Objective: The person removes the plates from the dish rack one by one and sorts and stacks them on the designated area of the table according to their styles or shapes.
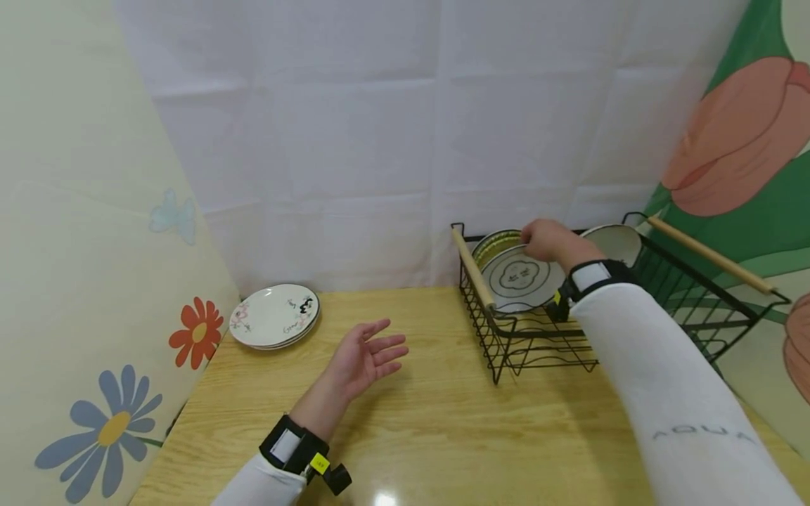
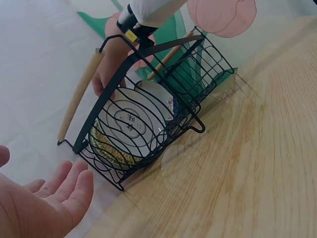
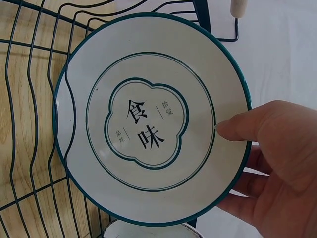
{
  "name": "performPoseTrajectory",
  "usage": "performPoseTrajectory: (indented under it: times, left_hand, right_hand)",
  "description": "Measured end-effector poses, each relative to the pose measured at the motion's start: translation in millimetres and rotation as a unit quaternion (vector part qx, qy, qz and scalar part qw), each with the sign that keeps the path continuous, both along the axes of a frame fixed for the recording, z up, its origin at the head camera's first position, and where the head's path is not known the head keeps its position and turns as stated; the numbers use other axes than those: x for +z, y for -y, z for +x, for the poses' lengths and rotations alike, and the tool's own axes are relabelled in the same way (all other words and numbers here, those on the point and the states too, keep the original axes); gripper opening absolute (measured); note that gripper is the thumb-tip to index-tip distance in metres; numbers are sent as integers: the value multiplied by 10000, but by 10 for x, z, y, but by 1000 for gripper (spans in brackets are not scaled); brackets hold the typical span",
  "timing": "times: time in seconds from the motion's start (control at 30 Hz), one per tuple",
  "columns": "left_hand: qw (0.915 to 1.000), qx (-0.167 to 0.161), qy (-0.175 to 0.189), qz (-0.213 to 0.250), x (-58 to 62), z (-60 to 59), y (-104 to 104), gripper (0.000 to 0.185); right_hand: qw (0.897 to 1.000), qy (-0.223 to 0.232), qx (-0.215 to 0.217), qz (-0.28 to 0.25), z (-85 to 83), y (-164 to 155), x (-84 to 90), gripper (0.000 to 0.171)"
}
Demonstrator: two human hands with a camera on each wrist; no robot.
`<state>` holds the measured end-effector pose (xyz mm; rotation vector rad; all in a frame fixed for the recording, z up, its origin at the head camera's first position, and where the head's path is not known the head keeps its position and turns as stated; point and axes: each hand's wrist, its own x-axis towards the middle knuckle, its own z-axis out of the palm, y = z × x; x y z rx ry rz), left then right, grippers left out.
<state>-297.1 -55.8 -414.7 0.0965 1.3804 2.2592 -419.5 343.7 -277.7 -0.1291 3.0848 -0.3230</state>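
My right hand (image 1: 545,241) (image 3: 270,158) grips the top rim of a white plate (image 1: 520,278) (image 3: 148,119) (image 2: 130,122) with a dark green edge and characters in its middle. The thumb lies on the plate's face and the fingers sit behind it. The plate stands upright in a black wire dish rack (image 1: 531,337) (image 2: 148,94). Behind it stands a yellow-green rimmed plate (image 1: 493,242) (image 2: 106,148). My left hand (image 1: 363,358) (image 2: 42,201) hovers over the wooden table (image 1: 430,422), palm up, fingers relaxed, holding nothing.
A stack of white flowered plates (image 1: 275,315) lies at the table's back left. A white bowl (image 1: 614,242) stands further along in the rack, which has wooden handles (image 1: 473,270). Fabric backdrops with flowers close off the left, back and right sides.
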Motion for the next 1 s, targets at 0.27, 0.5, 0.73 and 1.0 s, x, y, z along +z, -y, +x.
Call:
performPoseTrajectory:
  times: [0.27,0.5,0.73,1.0]
  left_hand:
    - [10000,6,-21,-71,1,-22,12,55]
    - [10000,11,-62,-48,8,-41,3,56]
    - [10000,-44,-88,-11,-7,-62,-36,56]
    - [10000,-30,-69,-1,-21,-70,-54,56]
  right_hand:
    - [9994,337,-98,-22,15,16,-11,48]
    - [9990,430,-61,69,2,14,-15,46]
    - [9989,444,12,166,-9,-41,-42,45]
    - [9995,148,-118,244,-12,-93,-69,45]
